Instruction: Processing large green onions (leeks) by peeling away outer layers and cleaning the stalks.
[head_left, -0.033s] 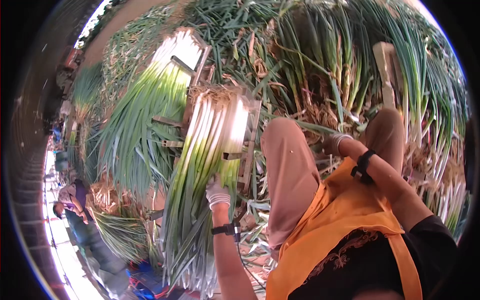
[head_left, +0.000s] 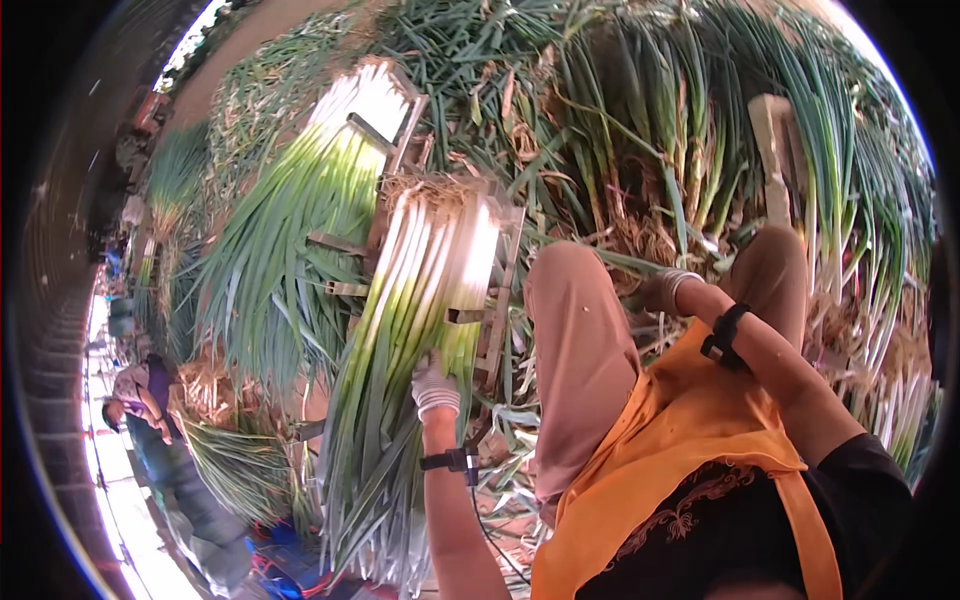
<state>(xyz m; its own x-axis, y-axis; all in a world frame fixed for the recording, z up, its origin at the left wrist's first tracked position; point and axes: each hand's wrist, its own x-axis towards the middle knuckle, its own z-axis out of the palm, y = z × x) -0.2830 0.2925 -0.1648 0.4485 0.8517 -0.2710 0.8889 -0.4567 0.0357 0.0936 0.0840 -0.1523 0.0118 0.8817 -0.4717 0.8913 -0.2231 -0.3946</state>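
Observation:
My left hand (head_left: 435, 386), in a pale glove with a striped cuff, is closed at the leafy part of a big bundle of long green onions (head_left: 400, 270). The bundle lies in a metal rack (head_left: 502, 300), with roots at the far end, white stalks bright in the sun and green leaves trailing toward me. Between my knees is my right hand (head_left: 662, 292), also gloved, beside loose onions and dry roots; its fingers are mostly hidden in shade. Another onion bundle (head_left: 300, 200) lies in a rack at the far left.
Upright onions with roots (head_left: 640, 130) stand in a heap ahead, and more (head_left: 860, 200) line the right beside a wooden post (head_left: 775, 160). Cut leaves (head_left: 470, 50) litter the far ground. At the left, a person (head_left: 140, 395) bends near another onion pile (head_left: 235, 460).
My hands and the onion bundle stay almost where they were. The view has shifted very slightly, and the person at the left has moved an arm a little.

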